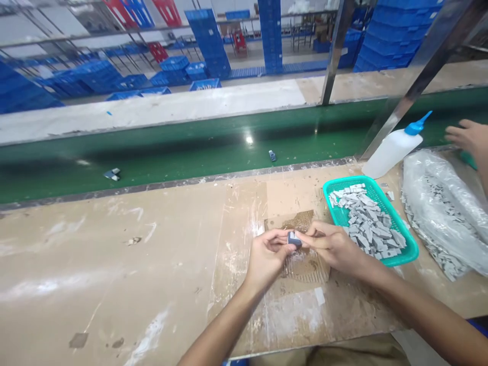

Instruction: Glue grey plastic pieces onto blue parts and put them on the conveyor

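Between my two hands is a small part, dark grey with a light grey piece on top [294,238]. My left hand [269,251] pinches it between thumb and fingers. On the other side, the fingers of my right hand [330,246] are closed against the part's right edge and top. Fingertips hide some of it. Beneath the hands lies a stained, worn piece of cardboard [305,272]. Right beside my right hand, a green plastic basket [412,252] holds many loose light grey pieces [371,218].
A white bottle with a blue nozzle [394,150] leans behind the basket. Right of it lies a clear plastic bag of grey pieces [446,203]. Small parts [272,155] sit on the green belt [190,152]. Another person's hand [470,137] reaches in at far right, near a metal post [337,51].
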